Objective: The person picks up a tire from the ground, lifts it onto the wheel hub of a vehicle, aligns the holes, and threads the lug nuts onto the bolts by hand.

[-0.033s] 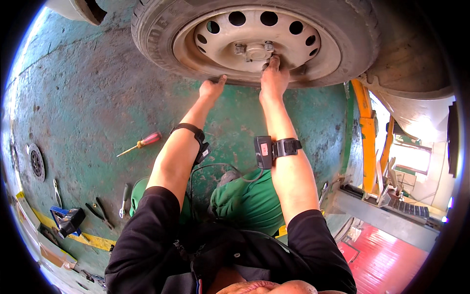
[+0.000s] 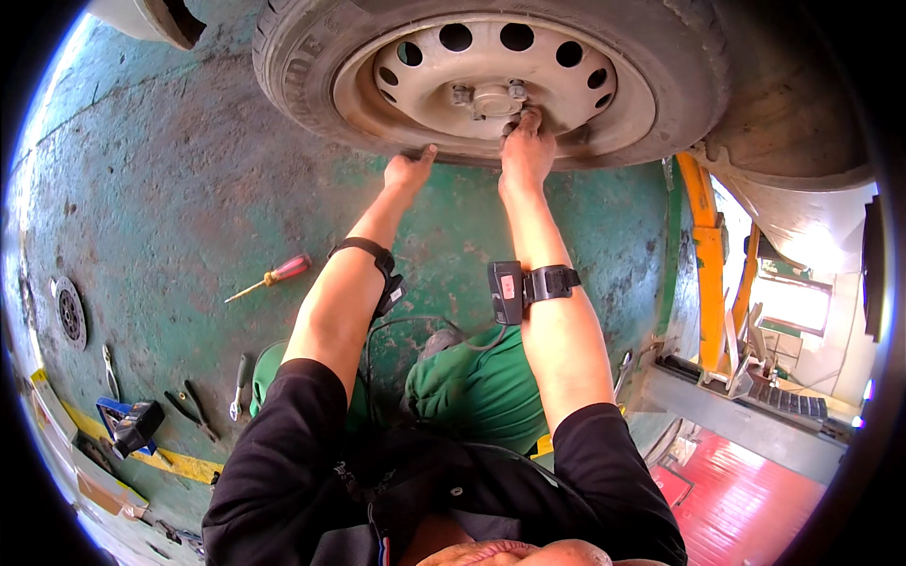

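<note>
Since your rt hand [image 2: 528, 151], curled at beige steel wheel [image 2: 425, 77], barely shifted, work's still at round hub [image 2: 496, 100]; lt hand [image 2: 406, 172] touches grey rubber tyre [image 2: 294, 77]; grips unclear.

Passing through open room between the left hand [image 2: 408, 174] and the right hand [image 2: 528, 157], over the green floor [image 2: 458, 236]; running into the tire [image 2: 307, 90] ahead. Meeting protruding wheel nuts [image 2: 517, 91] just beyond the right hand. Crossing a thin cable [image 2: 415, 316] farther back; skirting a screwdriver [image 2: 286, 270] to the left.
</note>
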Available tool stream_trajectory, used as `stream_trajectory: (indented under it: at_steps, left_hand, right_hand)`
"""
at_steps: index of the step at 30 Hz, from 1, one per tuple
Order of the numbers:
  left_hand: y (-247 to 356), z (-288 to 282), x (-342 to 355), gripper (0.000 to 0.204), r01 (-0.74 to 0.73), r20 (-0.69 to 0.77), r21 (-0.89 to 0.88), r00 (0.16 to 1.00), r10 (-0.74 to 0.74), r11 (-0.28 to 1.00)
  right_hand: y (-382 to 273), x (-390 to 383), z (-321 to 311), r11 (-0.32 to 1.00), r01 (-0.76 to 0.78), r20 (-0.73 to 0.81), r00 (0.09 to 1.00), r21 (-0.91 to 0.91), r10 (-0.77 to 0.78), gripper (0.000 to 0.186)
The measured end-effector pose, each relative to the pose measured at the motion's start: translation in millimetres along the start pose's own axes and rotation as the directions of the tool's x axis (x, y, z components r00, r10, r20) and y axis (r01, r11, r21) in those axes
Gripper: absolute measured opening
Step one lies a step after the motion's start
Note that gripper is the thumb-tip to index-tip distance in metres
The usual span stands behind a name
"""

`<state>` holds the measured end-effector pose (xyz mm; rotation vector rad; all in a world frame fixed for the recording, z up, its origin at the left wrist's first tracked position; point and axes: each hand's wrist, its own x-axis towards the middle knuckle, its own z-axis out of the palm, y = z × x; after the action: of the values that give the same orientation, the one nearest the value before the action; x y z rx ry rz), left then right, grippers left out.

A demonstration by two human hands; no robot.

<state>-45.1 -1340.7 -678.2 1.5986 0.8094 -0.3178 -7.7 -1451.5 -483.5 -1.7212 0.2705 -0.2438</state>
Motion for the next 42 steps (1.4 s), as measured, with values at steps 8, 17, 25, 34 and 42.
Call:
stream_trajectory:
  at_steps: [8, 17, 25, 34, 42]
  left_hand:
    - [10.2, -9.3, -8.4, 0.081, 0.038, 0.068, -0.028, 0.997, -0.036, 0.999]
    - [7.3, -8.9, -3.3, 0.077, 0.018, 0.03, -0.001, 0.999, -0.018, 1.0]
    - [40.8, -27.0, -13.4, 0.041, 0.01, 0.2, -0.263, 0.979, 0.045, 0.965]
    - [129.5, -64.8, -116.1, 0.029, -0.028, 0.288, -0.592, 0.926, 0.245, 0.805]
    - [144.0, -62.5, -133.3, 0.028, -0.204, 0.06, -0.739, 0.93, 0.364, 0.642]
  right_hand:
    - [-31.4, -13.6, -2.3, 0.963, -0.269, 0.042, 0.962, 0.028, 0.268, 0.03]
    - [-28.1, -7.6, -4.4, 0.921, -0.384, 0.079, 0.922, 0.058, 0.38, 0.039]
    - [-64.5, -37.9, 22.9, 0.726, 0.526, 0.139, 0.84, -0.443, -0.524, 0.04]
    - [-60.5, -27.6, 3.0, 0.671, 0.49, 0.184, 0.86, -0.557, -0.476, 0.055]
    - [-77.2, -39.4, 3.6, 0.656, 0.423, 0.192, 0.898, -0.626, -0.396, 0.041]
